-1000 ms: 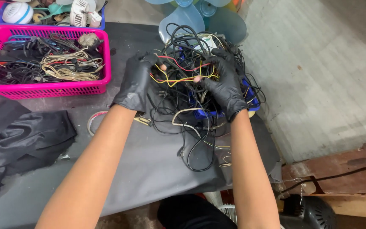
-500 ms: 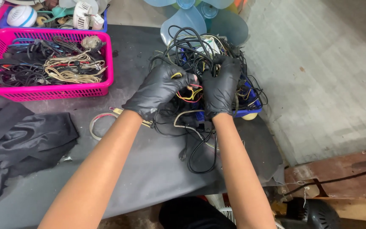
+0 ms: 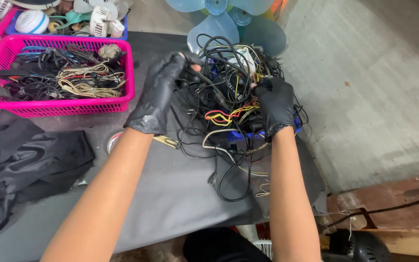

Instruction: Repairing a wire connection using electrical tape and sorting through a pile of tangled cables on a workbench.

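Note:
Both my hands wear black gloves. A tangled heap of wires [image 3: 229, 92], mostly black with red and yellow strands, sits in a small blue tray [image 3: 241, 136] on the dark grey table [image 3: 170, 194]. My left hand [image 3: 161, 92] grips black wires at the heap's left side. My right hand [image 3: 275, 104] is closed on wires at the right side, just above the tray's edge.
A pink basket [image 3: 56, 104] of cables stands at the back left. Black cloth [image 3: 20, 170] lies at the left front. Blue fan blades [image 3: 229, 19] rest behind the heap. A blue bin of small parts [image 3: 64, 22] is at the far left. Concrete floor lies to the right.
My hands have moved apart: the left went left and up, the right shifted right, spreading the wire heap between them.

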